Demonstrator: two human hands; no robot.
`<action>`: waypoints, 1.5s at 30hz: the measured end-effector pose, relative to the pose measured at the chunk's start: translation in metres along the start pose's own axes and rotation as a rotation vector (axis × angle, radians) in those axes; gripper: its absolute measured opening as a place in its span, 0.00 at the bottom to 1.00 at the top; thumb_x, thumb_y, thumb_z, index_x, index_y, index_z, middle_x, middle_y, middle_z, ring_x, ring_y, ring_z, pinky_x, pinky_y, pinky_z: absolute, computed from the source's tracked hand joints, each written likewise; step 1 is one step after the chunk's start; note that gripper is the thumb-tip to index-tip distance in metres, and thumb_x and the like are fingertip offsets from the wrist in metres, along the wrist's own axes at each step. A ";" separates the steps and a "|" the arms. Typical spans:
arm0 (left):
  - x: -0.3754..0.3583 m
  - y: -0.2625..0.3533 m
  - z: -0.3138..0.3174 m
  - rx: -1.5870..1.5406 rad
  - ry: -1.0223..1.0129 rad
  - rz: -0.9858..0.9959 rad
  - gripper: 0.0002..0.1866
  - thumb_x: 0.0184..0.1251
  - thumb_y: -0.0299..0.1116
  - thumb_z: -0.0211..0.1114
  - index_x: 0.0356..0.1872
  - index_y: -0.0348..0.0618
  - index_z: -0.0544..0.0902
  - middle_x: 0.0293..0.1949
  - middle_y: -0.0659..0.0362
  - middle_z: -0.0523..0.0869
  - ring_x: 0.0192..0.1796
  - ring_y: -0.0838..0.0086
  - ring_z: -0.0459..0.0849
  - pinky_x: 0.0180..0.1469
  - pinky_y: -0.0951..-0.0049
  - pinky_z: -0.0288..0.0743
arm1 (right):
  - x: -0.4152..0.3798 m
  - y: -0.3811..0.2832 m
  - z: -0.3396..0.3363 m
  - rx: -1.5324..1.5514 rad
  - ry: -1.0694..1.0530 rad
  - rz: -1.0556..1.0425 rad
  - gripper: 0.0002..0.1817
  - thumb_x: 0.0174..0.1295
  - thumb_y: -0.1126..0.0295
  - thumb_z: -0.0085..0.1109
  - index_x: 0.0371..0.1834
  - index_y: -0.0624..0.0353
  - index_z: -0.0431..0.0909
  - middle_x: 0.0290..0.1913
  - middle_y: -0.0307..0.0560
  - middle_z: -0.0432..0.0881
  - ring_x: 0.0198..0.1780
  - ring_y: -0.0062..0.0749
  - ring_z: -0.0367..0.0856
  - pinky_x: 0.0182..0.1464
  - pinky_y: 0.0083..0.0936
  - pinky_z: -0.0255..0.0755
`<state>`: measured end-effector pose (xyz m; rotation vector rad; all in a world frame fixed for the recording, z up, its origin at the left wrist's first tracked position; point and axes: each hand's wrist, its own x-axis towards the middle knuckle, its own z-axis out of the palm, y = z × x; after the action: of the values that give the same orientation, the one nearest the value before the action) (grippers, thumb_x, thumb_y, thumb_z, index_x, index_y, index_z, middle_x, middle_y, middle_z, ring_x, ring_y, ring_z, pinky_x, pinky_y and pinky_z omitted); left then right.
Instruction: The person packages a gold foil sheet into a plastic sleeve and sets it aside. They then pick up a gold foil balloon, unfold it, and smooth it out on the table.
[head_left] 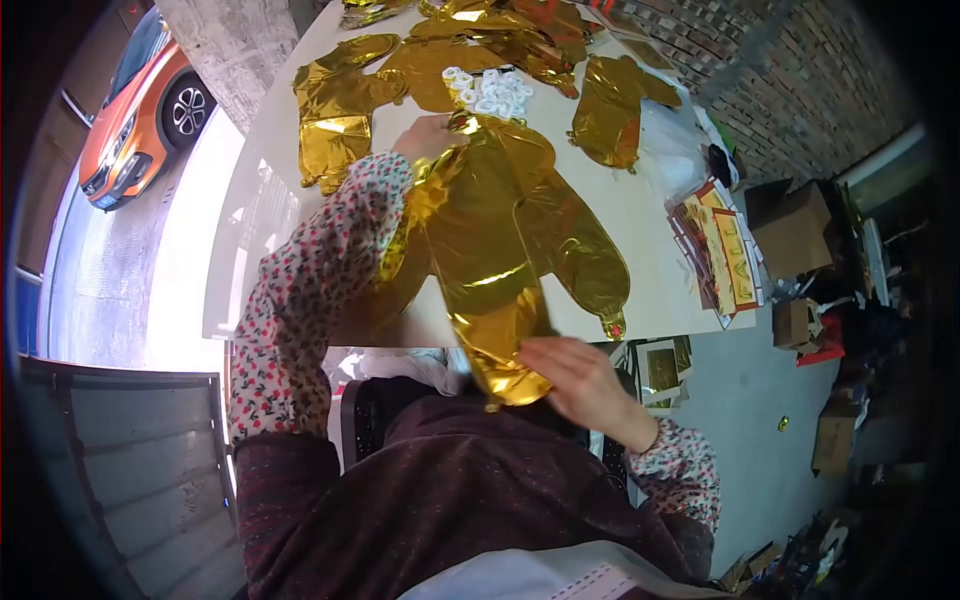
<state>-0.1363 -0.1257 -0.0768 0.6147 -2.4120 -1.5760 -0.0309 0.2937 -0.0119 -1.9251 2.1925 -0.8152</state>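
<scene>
A flat, uninflated gold foil balloon point(490, 220) stretches from the table's middle toward me, its lower end hanging past the front edge. My left hand point(430, 138) is closed on its far end, close to a small red mark; some of its fingers are hidden. At the near end, my right hand point(580, 380) has its fingers together on the foil's right side, with the thumb out of sight. More gold foil point(580, 250) spreads to the right under or beside this piece; where one ends and the other begins is hard to tell.
White rings point(495, 92) lie in a pile beyond my left hand. Other gold foil balloons point(335, 115) cover the far part of the white table point(265, 215). Printed packets point(720, 250) sit at the right edge. Cardboard boxes point(795, 235) stand on the floor at right.
</scene>
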 end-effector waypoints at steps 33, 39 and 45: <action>-0.006 0.010 0.040 -0.006 0.140 0.223 0.13 0.66 0.29 0.64 0.49 0.33 0.84 0.39 0.53 0.89 0.41 0.77 0.87 0.44 0.74 0.78 | 0.362 0.273 0.019 0.020 -0.075 -0.015 0.12 0.61 0.73 0.56 0.45 0.57 0.87 0.45 0.51 0.87 0.48 0.46 0.84 0.50 0.36 0.76; 0.000 0.010 0.040 0.039 0.114 0.178 0.13 0.67 0.28 0.64 0.49 0.34 0.84 0.38 0.57 0.89 0.37 0.79 0.84 0.42 0.76 0.77 | 0.349 0.310 -0.012 -0.014 0.167 0.189 0.13 0.63 0.72 0.56 0.48 0.58 0.86 0.43 0.51 0.87 0.39 0.39 0.83 0.44 0.30 0.76; 0.073 0.022 0.035 -0.323 -0.078 0.095 0.15 0.67 0.28 0.64 0.54 0.36 0.84 0.41 0.57 0.89 0.42 0.78 0.85 0.45 0.75 0.78 | 0.280 0.224 -0.090 0.295 0.293 0.290 0.13 0.69 0.71 0.53 0.52 0.61 0.84 0.41 0.41 0.87 0.40 0.24 0.82 0.45 0.25 0.76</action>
<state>-0.2200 -0.1220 -0.0760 0.3779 -2.1314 -1.9219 -0.3203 0.0681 0.0349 -1.3857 2.2706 -1.3440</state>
